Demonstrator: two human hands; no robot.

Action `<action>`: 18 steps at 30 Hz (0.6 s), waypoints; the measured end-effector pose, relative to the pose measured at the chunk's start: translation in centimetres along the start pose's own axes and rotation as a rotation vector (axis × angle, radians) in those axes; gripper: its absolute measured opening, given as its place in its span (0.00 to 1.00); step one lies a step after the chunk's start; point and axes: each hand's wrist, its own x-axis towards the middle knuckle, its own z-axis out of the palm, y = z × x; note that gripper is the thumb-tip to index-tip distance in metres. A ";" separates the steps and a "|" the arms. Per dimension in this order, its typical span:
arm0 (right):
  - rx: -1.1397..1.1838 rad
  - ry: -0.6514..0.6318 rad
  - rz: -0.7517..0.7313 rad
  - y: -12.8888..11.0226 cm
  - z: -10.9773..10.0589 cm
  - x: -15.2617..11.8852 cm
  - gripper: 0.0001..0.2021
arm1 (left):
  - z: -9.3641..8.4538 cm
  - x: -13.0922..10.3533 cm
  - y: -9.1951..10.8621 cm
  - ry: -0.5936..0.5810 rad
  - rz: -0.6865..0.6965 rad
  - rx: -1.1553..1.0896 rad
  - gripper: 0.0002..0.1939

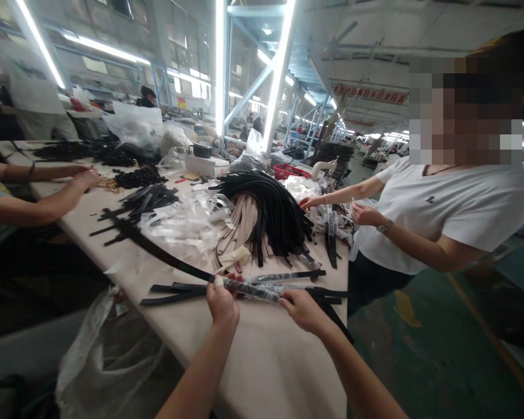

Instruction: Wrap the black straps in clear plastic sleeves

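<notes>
A long black strap (170, 256), its middle part inside a clear plastic sleeve (257, 290), stretches between my two hands. My left hand (223, 302) grips it where the sleeve begins, and its far end curves off to the upper left. My right hand (301, 308) pinches the sleeve's other end, with more black strap showing beyond it at the lower right. Beneath and behind lie several more black straps (170, 297), some partly sleeved in clear plastic. A thick bundle of black straps with pale undersides (283, 221) arches over the table just beyond.
White plastic sleeves (187, 227) lie piled left of the bundle. At right stands a co-worker in a white shirt (423, 215), hands near the sleeves. Another person's hands (81, 180) work at left by small black parts (140, 176). A red basket (290, 171) sits behind.
</notes>
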 end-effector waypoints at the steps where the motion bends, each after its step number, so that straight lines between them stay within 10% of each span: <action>1: -0.041 0.024 -0.006 0.6 -1.1 0.7 0.11 | -0.6 -0.2 0.1 -0.064 -0.052 0.097 0.11; 5: -0.158 0.081 0.094 0.8 -4.8 5.9 0.08 | -4.5 -1.0 0.8 -0.313 -0.175 0.723 0.11; 8: -0.163 0.142 0.143 -1.0 -4.2 11.1 0.10 | -6.9 -1.9 1.1 -0.437 0.144 1.035 0.04; 14: -0.137 0.185 0.206 -5.9 0.4 18.7 0.23 | -8.4 -2.1 0.4 -0.568 0.465 1.268 0.07; 18: 0.045 0.328 0.139 -7.3 -2.0 18.5 0.30 | -9.0 -2.1 -0.1 -0.576 0.460 1.273 0.08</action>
